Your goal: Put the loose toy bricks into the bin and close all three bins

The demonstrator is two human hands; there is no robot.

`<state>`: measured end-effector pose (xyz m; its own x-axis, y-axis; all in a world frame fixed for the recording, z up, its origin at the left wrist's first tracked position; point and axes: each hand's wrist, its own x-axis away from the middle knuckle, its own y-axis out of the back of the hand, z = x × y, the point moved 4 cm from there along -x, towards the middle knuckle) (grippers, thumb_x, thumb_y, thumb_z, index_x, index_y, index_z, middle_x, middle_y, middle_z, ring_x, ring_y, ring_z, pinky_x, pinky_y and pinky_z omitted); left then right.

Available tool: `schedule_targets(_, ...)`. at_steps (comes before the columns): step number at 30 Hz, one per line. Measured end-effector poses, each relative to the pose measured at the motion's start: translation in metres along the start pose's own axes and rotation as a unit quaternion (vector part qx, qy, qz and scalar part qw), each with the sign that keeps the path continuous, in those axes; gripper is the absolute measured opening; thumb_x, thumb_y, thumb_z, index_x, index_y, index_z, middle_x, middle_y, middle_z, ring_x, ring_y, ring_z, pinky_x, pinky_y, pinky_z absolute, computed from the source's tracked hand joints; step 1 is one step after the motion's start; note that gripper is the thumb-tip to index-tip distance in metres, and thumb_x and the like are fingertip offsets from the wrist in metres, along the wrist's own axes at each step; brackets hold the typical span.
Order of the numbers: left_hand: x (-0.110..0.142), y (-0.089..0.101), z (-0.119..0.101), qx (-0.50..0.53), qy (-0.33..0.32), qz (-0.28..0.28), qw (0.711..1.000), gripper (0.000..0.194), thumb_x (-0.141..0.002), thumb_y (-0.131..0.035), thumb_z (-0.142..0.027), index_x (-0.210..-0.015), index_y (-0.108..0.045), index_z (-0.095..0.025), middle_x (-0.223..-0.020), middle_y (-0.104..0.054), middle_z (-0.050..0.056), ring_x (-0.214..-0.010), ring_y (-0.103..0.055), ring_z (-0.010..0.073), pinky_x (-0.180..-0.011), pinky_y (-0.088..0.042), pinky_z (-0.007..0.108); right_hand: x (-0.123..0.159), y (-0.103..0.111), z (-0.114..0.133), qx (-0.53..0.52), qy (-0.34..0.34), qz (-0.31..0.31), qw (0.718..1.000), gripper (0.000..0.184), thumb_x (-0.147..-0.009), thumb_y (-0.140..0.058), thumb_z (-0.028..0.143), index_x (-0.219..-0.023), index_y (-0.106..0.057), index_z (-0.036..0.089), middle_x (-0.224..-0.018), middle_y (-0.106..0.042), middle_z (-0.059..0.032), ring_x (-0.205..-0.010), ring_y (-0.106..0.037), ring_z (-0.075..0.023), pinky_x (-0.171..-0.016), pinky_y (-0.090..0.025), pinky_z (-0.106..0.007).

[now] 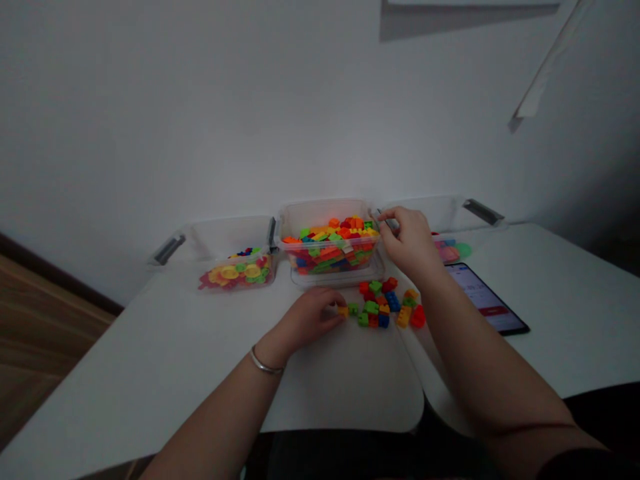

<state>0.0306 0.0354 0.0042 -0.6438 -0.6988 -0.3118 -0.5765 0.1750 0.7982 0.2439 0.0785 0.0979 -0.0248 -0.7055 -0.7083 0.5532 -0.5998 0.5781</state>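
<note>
My left hand, with a silver bangle at the wrist, rests low on the table. Its thumb and fingers pinch an orange-yellow toy brick, with a green brick right beside it. To the right lies a cluster of red, green, blue and orange bricks. My right hand is raised by the right rim of the middle clear bin, fingers curled together. What they hold, if anything, I cannot make out. Loose bricks fill much of that bin.
A clear bin of colourful pieces stands at the left, with grey latches. Another clear bin is partly hidden behind my right hand. A lit phone lies right of my forearm. The white wall rises behind the table.
</note>
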Motion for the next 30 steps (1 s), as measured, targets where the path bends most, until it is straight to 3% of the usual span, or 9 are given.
schedule_targets(4, -0.003, 0.011, -0.002, 0.050, 0.002, -0.085, 0.995, 0.008, -0.084, -0.063, -0.021, -0.091, -0.060, -0.018, -0.092, -0.062, 0.005, -0.087, -0.058, 0.0184, -0.079, -0.049, 0.034, 0.003, 0.001, 0.018, -0.117, -0.005, 0.046, 0.992, 0.012, -0.083, -0.051, 0.025, -0.089, -0.061, 0.021, -0.094, -0.067, -0.0083, -0.091, -0.061, -0.0248, -0.078, -0.049, -0.039)
schedule_targets(9, -0.003, 0.020, -0.006, 0.071, -0.018, -0.162, 0.984, 0.007, -0.082, -0.065, -0.019, -0.087, -0.059, -0.019, -0.093, -0.061, 0.006, -0.091, -0.058, 0.0186, -0.083, -0.049, 0.034, 0.020, -0.018, 0.043, -0.265, -0.015, 0.216, 0.940, 0.008, -0.084, -0.055, 0.027, -0.087, -0.058, 0.020, -0.083, -0.067, -0.0029, -0.072, -0.062, -0.0167, -0.067, -0.049, -0.031)
schedule_targets(12, -0.003, 0.024, -0.007, 0.065, -0.032, -0.202, 0.977, 0.010, -0.080, -0.066, -0.016, -0.087, -0.059, -0.019, -0.093, -0.060, 0.005, -0.091, -0.057, 0.0181, -0.081, -0.050, 0.033, 0.034, -0.035, 0.052, -0.287, -0.015, 0.323, 0.902, 0.014, -0.084, -0.061, 0.030, -0.093, -0.058, 0.020, -0.089, -0.068, -0.0038, -0.078, -0.064, -0.0161, -0.070, -0.050, -0.030)
schedule_targets(16, -0.002, 0.027, -0.007, 0.039, -0.049, -0.250, 0.966, 0.012, -0.080, -0.067, -0.013, -0.086, -0.058, -0.020, -0.091, -0.060, 0.004, -0.087, -0.057, 0.0168, -0.077, -0.049, 0.031, 0.045, -0.053, 0.052, -0.272, -0.031, 0.389, 0.880, 0.023, -0.084, -0.065, 0.042, -0.089, -0.061, 0.020, -0.088, -0.069, -0.0049, -0.077, -0.065, -0.0166, -0.066, -0.050, -0.028)
schedule_targets(23, -0.001, 0.028, -0.005, 0.018, -0.032, -0.280, 0.959, 0.014, -0.080, -0.069, -0.018, -0.083, -0.055, -0.019, -0.087, -0.057, 0.002, -0.081, -0.055, 0.0152, -0.070, -0.048, 0.027, 0.050, -0.068, 0.048, -0.367, -0.108, 0.419, 0.824, 0.013, -0.079, -0.068, 0.025, -0.084, -0.059, 0.019, -0.080, -0.067, -0.0020, -0.066, -0.064, -0.0133, -0.061, -0.051, -0.027)
schedule_targets(27, 0.000, 0.025, -0.001, 0.053, -0.006, -0.285, 0.957, 0.026, -0.079, -0.069, -0.019, -0.100, -0.053, -0.020, -0.093, -0.055, 0.002, -0.077, -0.054, 0.0132, -0.066, -0.050, 0.025, 0.038, -0.056, 0.044, -0.365, -0.066, 0.379, 0.848, 0.015, -0.073, -0.072, 0.025, -0.083, -0.062, 0.019, -0.077, -0.066, -0.0008, -0.070, -0.064, -0.0147, -0.063, -0.051, -0.028)
schedule_targets(30, 0.001, 0.022, 0.001, 0.042, -0.007, -0.257, 0.965, 0.029, -0.081, -0.065, -0.016, -0.107, -0.054, -0.020, -0.097, -0.056, 0.004, -0.082, -0.056, 0.0146, -0.069, -0.052, 0.027, 0.022, -0.038, 0.035, -0.341, -0.041, 0.296, 0.891, 0.016, -0.073, -0.072, 0.025, -0.085, -0.064, 0.019, -0.076, -0.066, -0.0011, -0.069, -0.063, -0.0151, -0.064, -0.051, -0.029)
